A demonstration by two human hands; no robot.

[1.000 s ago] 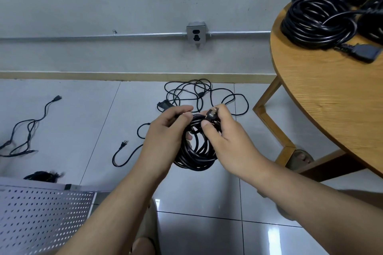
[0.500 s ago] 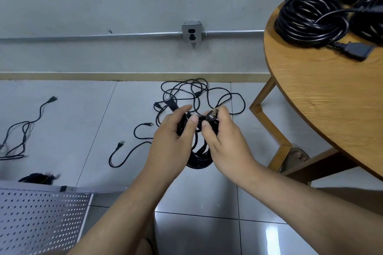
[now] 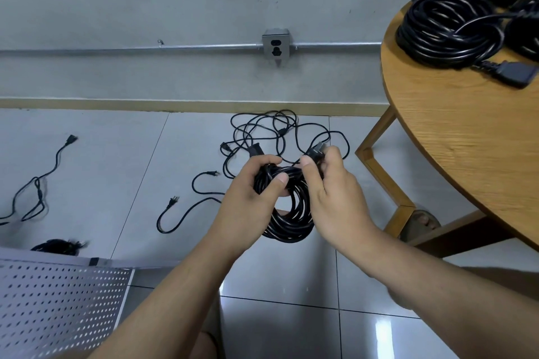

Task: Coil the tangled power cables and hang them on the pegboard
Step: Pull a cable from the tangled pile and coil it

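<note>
A black coiled power cable hangs between my hands above the tiled floor. My left hand grips the top of the coil, thumb across the bundled strands. My right hand pinches the cable's plug end between thumb and fingers, just right of the coil's top. A loose tangle of thin black cable lies on the floor behind my hands. The white pegboard shows at the lower left.
A round wooden table at the right carries several coiled black cables. More loose cables lie on the floor at left and centre. A wall socket sits on a metal conduit. A sandalled foot shows under the table.
My right hand has lifted the plug end up and to the right, away from my left hand. The left hand's grip on the coil is unchanged.
</note>
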